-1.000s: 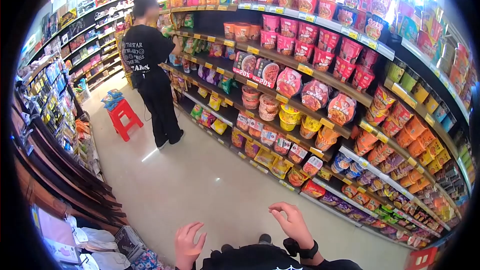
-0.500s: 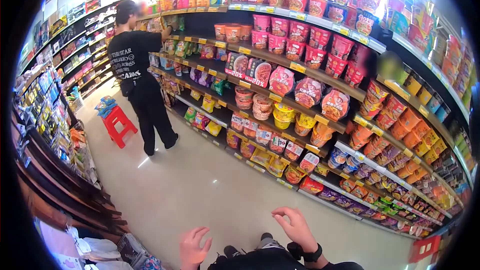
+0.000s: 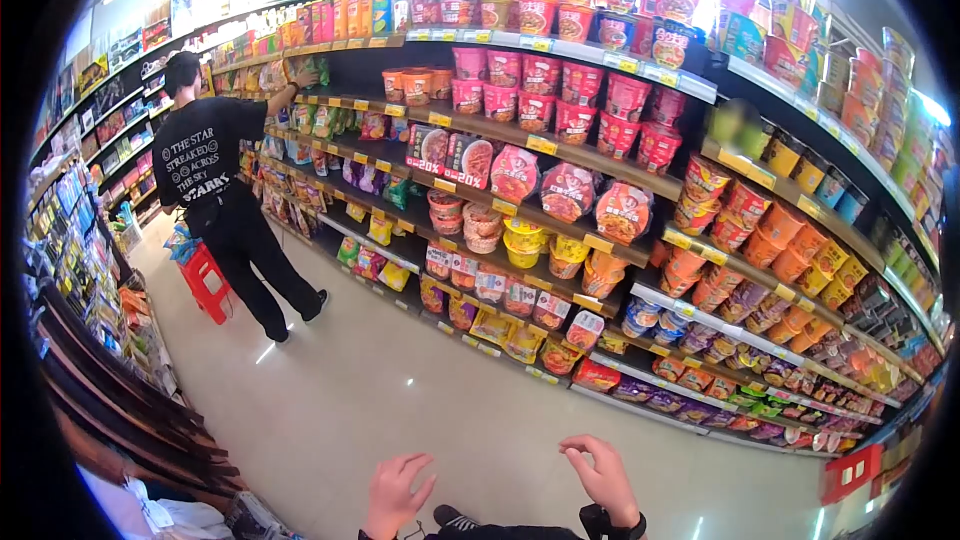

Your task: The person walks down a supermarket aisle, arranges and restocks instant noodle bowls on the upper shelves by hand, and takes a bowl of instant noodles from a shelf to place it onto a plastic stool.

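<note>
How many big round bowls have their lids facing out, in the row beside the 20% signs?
3, side by side: the left bowl next to the 20% signs, then the middle bowl, then the right bowl. More may be hidden behind.

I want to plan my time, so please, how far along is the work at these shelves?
Looks done: pink cups stand in close rows. In hand: nothing in the left hand or right hand; the other person reaches toward a shelf. Possibly left: blue packets on the red stool, and the gap beside the orange cups.
</note>
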### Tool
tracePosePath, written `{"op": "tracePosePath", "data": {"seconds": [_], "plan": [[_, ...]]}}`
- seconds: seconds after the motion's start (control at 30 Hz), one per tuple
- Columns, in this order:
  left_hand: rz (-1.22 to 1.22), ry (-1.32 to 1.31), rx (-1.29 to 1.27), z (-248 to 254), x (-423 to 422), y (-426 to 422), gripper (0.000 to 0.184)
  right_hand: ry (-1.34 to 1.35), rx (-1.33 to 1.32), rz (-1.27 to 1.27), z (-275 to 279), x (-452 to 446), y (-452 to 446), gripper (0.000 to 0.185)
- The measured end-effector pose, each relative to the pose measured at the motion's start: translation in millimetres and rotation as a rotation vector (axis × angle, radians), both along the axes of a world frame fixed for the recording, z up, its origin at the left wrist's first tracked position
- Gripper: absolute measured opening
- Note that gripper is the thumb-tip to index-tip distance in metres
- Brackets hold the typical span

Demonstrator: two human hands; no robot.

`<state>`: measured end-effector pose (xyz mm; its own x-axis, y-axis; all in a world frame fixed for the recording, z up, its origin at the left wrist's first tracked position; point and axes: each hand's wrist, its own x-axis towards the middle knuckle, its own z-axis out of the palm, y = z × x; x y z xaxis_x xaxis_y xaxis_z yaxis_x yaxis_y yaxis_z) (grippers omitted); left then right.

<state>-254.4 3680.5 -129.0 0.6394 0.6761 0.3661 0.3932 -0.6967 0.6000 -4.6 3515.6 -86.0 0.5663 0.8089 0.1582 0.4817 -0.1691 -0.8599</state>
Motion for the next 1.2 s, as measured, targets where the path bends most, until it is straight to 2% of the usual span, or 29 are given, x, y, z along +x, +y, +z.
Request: {"op": "tracePosePath", "data": {"seconds": [0.13,0.2,0.4,0.5,0.7,0.9,1.1,1.2], "plan": [[-0.101,0.019,0.051,9,33,-36,0.027,-0.038,0.051,-0.096,-12,23,-60,0.016],[-0.157,0.027,0.062,11,53,-61,0.026,0.031,0.086,-0.194,-9,34,-100,0.015],[-0.338,0.025,0.093,-12,141,-151,0.025,0.075,0.095,-0.479,-18,74,-244,0.014],[-0.526,-0.055,0.001,-12,193,-209,0.026,0.074,0.052,-0.606,-13,80,-319,0.015],[-0.927,-0.077,0.027,-1,288,-314,0.027,0.015,0.013,-0.971,19,66,-448,0.019],[-1.228,0.01,0.048,20,357,-409,0.039,0.149,0.107,-1.305,-22,38,-531,0.02],[-1.443,0.075,-0.012,3,427,-489,0.063,0.151,0.122,-1.59,-24,30,-585,0.022],[-1.568,0.119,-0.147,8,463,-524,0.064,0.108,0.094,-1.724,-21,40,-613,0.027]]}}
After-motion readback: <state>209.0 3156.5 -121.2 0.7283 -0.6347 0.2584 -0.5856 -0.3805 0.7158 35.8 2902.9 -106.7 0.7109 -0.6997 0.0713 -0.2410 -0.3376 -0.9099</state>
